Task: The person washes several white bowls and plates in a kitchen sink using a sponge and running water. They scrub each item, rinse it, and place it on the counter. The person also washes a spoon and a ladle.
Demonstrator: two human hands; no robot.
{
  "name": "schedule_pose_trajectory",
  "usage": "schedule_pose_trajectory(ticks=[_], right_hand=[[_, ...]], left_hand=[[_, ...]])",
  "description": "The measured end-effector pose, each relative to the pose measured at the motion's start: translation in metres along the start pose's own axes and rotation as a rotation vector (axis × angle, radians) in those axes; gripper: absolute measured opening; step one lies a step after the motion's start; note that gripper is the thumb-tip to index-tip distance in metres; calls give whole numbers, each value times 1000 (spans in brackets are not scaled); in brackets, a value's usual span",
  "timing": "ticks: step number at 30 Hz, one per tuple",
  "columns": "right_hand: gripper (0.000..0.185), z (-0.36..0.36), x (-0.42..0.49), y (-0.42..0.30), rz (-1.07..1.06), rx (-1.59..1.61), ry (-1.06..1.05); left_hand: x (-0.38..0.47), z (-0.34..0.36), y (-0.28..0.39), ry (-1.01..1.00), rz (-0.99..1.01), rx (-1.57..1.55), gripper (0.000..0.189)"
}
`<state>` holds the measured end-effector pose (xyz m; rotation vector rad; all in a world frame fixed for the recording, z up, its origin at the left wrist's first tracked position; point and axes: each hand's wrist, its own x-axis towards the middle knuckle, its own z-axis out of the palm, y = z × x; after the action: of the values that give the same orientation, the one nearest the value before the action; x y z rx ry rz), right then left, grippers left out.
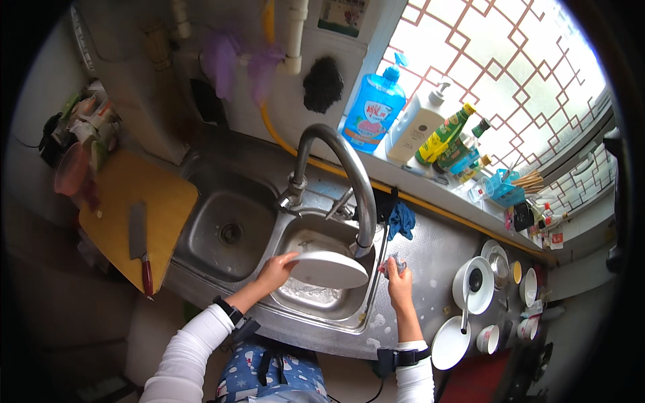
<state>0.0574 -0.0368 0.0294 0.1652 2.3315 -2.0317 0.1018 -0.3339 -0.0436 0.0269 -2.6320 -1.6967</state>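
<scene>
My left hand (277, 270) grips the left edge of a white plate (327, 270), which is held tilted over the right basin of the steel double sink (340, 322). The curved metal faucet (365, 186) reaches over that basin, its spout just above the plate's right side. Water and some suds show in the basin below. To the right of the plate, apart from it, my right hand (399, 282) is closed around a small silvery scrubber (395, 263), over the basin's right rim. A dark blue cloth (401, 220) lies behind this hand.
At the left, a cleaver (137, 231) lies on a yellow cutting board (176, 201) beside the left basin. White bowls (472, 285), plates (451, 343) and a black ladle (475, 279) stand on the right counter. Soap bottles (375, 113) and sauce bottles (446, 133) line the windowsill.
</scene>
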Motion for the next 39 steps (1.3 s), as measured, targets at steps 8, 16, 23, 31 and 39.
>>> schedule_pose_trajectory(ticks=[8,16,23,31,39], right_hand=[[30,30,53,-80,-44,50,-97],[45,46,94,-143,-383,-231,40],[44,51,121,-89,-527,-669,131],[33,42,150,-142,-13,-474,-163],[32,148,183,-321,-604,-608,-127]], left_hand=[[-11,-22,26,-43,189,154,34],[-15,-38,38,-164,229,262,28],[-17,-34,29,-219,280,194,37],[-15,-39,13,-326,228,227,40],[-13,-43,5,-329,220,173,38]])
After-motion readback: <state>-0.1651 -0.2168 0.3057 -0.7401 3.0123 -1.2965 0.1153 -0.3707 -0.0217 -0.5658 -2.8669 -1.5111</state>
